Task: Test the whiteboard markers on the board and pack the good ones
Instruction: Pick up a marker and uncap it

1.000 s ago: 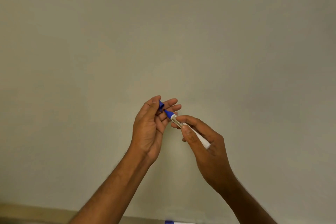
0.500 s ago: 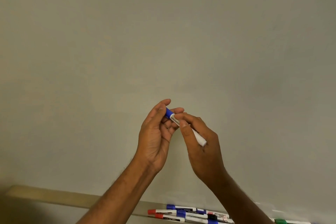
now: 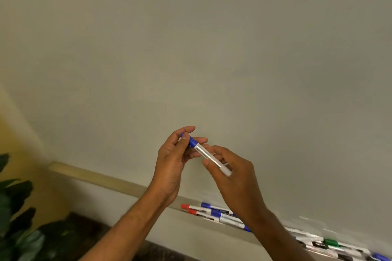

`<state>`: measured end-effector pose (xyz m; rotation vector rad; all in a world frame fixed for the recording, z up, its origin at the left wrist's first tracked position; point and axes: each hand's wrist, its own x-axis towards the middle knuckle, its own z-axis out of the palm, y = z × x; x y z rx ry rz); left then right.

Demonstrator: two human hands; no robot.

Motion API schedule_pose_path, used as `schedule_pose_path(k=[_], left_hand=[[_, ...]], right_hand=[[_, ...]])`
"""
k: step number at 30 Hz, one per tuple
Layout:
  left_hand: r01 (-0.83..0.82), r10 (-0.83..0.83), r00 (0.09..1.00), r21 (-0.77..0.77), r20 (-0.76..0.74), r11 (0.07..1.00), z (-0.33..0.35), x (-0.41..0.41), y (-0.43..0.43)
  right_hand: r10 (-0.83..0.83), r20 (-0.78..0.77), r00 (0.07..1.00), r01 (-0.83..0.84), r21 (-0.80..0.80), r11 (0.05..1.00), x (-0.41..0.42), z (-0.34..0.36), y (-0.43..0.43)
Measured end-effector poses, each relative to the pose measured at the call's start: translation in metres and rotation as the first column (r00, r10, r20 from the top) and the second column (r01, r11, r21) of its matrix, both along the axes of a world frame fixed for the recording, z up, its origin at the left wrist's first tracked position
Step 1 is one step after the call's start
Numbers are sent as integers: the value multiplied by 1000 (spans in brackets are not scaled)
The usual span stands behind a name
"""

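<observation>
Bkgd is filled by a smooth, off-white whiteboard [image 3: 212, 48]; slim cylindrical markers [image 3: 212, 213] are laid along its ledge [image 3: 106, 178]. A white-barrelled marker [image 3: 209, 155] is held tilted in front of the board, betw. both raised hands: its glossy blue cap [image 3: 192, 141] is pinched by the left hand [image 3: 171, 167], and the barrel is gripped by the right hand [image 3: 237, 180], fingers curled.

Held marker [image 3: 209, 155]: white barrel, blue cap [image 3: 192, 141]. Ledge markers [image 3: 228, 217]: red cap [image 3: 185, 207], green cap [image 3: 331, 242]. Wall [image 3: 12, 133] yellow.
</observation>
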<state>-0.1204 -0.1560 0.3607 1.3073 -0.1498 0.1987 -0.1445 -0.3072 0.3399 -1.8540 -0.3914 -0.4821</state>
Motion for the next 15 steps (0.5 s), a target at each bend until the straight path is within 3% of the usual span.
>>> schedule_pose_path(k=[3, 8, 10, 15], left_hand=[[-107, 99, 993, 163, 59, 981, -17, -10, 17], [-283, 246, 958, 382, 144, 880, -55, -25, 72], [-315, 291, 948, 514, 129, 798, -76, -32, 106], [-363, 358, 913, 793, 196, 489, -139, -57, 200]], right_hand=[[-68, 10, 998, 69, -155, 986, -2, -24, 18], [-111, 17, 994, 112, -222, 969, -6, -53, 59], [-106, -1, 994, 102, -258, 961, -6, -67, 78], [-49, -113, 992, 11, -316, 949, -11, -120, 138]])
